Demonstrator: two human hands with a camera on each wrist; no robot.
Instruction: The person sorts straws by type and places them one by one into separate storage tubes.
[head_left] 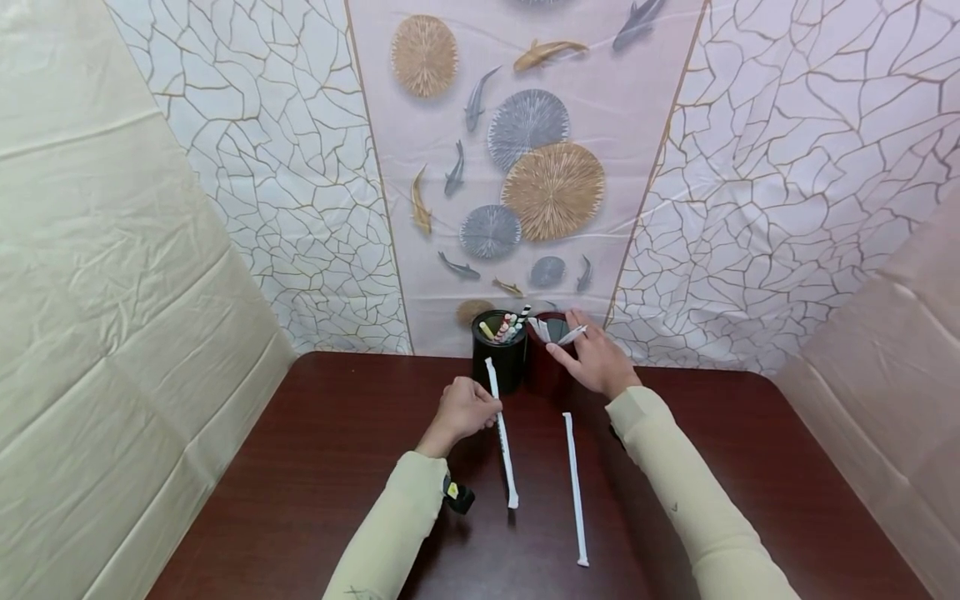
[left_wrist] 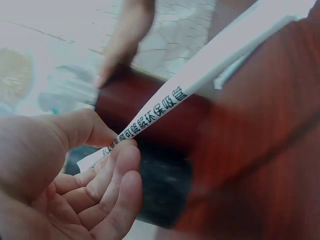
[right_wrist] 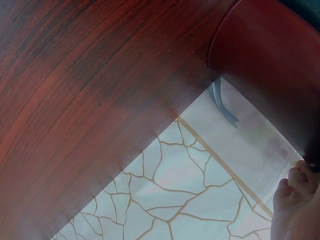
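My left hand [head_left: 467, 408] pinches a white paper-wrapped straw [head_left: 506, 458] between thumb and fingers. Dark printed characters run along the wrapper in the left wrist view, and the straw slants above the table. My right hand [head_left: 598, 360] holds the dark red cylindrical cup [head_left: 546, 377] at its rim, with the thumb on the near side; curled fingers [right_wrist: 299, 181] show at the rim in the right wrist view. White wrapped ends [head_left: 572, 335] stick out of this cup. Beside it on the left stands a black cup [head_left: 498, 368] with several coloured, striped straws [head_left: 507, 328].
Another white wrapped straw [head_left: 576, 492] lies on the dark reddish wood table [head_left: 300, 500], in front of the red cup. A patterned cloth [head_left: 300, 208] hangs behind the table's back edge, and pale cloth walls [head_left: 90, 333] flank both sides.
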